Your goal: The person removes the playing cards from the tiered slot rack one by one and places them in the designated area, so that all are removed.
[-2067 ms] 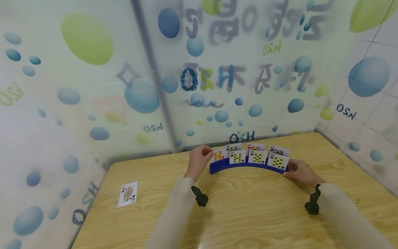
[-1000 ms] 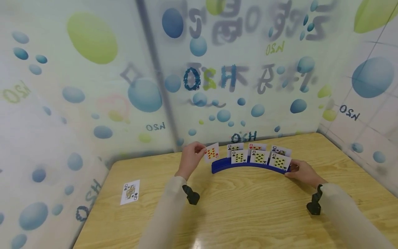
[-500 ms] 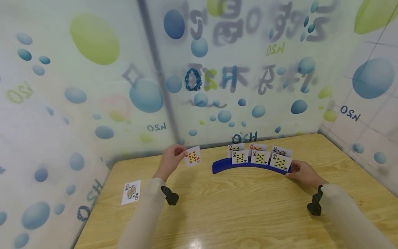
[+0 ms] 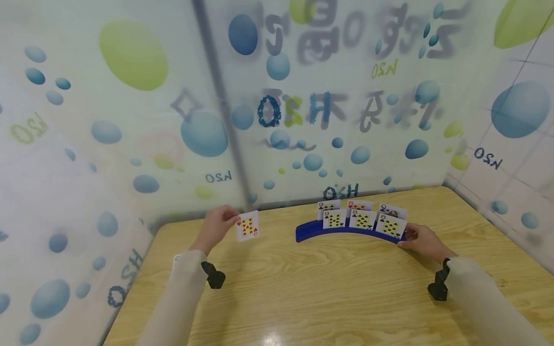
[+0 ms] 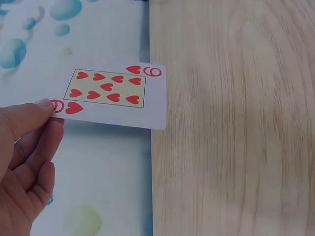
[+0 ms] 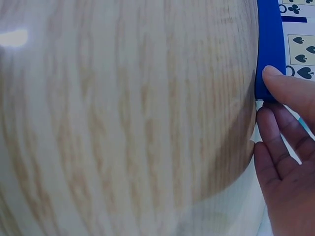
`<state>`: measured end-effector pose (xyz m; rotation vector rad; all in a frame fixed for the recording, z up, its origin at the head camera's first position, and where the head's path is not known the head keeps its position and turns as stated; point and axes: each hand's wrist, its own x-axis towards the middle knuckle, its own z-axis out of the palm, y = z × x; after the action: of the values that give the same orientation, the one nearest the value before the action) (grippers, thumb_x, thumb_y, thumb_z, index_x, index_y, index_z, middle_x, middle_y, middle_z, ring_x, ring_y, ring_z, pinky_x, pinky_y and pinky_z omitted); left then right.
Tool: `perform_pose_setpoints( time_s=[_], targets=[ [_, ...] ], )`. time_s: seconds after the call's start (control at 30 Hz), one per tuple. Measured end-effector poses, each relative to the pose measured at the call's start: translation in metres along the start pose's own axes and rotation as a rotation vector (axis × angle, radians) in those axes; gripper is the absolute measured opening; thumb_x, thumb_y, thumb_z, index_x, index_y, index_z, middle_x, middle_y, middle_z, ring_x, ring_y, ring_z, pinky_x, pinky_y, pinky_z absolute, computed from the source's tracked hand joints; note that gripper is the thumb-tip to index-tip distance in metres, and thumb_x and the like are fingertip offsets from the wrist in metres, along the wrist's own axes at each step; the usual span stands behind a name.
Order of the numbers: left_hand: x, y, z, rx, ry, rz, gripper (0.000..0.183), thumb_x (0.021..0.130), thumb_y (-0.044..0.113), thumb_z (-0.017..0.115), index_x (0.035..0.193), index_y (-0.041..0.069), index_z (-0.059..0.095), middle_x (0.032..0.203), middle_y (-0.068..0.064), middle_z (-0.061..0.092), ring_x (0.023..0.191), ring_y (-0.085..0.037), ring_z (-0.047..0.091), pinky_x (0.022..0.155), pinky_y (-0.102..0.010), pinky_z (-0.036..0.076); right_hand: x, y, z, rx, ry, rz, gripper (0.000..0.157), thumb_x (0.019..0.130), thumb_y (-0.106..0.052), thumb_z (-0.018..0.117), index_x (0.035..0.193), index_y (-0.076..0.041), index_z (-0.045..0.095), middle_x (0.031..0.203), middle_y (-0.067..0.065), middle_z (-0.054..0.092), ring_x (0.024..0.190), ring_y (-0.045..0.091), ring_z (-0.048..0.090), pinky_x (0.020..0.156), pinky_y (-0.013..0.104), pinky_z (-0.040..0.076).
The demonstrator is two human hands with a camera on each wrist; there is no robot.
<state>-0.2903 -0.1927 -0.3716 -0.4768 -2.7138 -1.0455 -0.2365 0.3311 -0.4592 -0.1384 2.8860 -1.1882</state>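
Note:
My left hand (image 4: 215, 228) pinches a nine of hearts playing card (image 4: 247, 226) by one corner, held above the table's left part. In the left wrist view the thumb lies over the corner of the same nine of hearts (image 5: 109, 96). At the right, my right hand (image 4: 424, 241) grips the right end of a curved blue card holder (image 4: 309, 232). Its thumb presses on the blue holder (image 6: 271, 44) in the right wrist view. Two rows of cards stand in the holder, among them a nine of clubs (image 4: 334, 219) in front. The holder's left end bears no card.
A queen card (image 4: 175, 263) lies on the wooden table (image 4: 329, 288) at the left, mostly hidden behind my left sleeve. Walls with a bubble print (image 4: 277, 139) stand close behind the table's far edge.
My left hand has lifted the nine of hearts out of the holder's left end and carried it left. The left sleeve now covers most of the queen. My right hand stays on the holder.

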Motion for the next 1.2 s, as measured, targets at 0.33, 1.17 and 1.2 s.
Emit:
perform_pose_setpoints(
  time_s=[0.33,1.17,1.2],
  targets=[
    [-0.014,-0.024,-0.027,0.086,-0.063,-0.017,0.008,0.086,0.008,0.063,0.088,0.001,0.066,0.084,-0.009,0.064,0.078,-0.024,0.060,0.070,-0.041,0.049,-0.001,-0.002,0.000,0.007,0.002,-0.008,0.043,0.080,-0.004,0.069,0.112,0.017,0.050,0.090,0.016,0.061,0.081,0.026,0.057,0.070,0.039,0.047],
    [-0.042,-0.077,-0.048,0.146,-0.191,-0.193,0.013,0.080,0.005,0.066,0.093,0.001,0.067,0.085,-0.007,0.065,0.079,-0.022,0.060,0.072,-0.041,0.050,-0.003,0.000,0.001,0.012,0.008,-0.022,0.044,0.081,-0.006,0.068,0.113,0.017,0.049,0.091,0.016,0.060,0.082,0.026,0.056,0.070,0.039,0.047],
    [-0.042,-0.079,-0.047,0.153,-0.183,-0.205,0.013,0.080,0.005,0.067,0.092,0.001,0.067,0.085,-0.007,0.065,0.079,-0.022,0.060,0.072,-0.041,0.049,-0.002,0.000,0.001,0.012,0.009,-0.021,0.044,0.081,-0.007,0.068,0.113,0.017,0.049,0.091,0.016,0.060,0.082,0.026,0.056,0.071,0.039,0.047]
  ],
)
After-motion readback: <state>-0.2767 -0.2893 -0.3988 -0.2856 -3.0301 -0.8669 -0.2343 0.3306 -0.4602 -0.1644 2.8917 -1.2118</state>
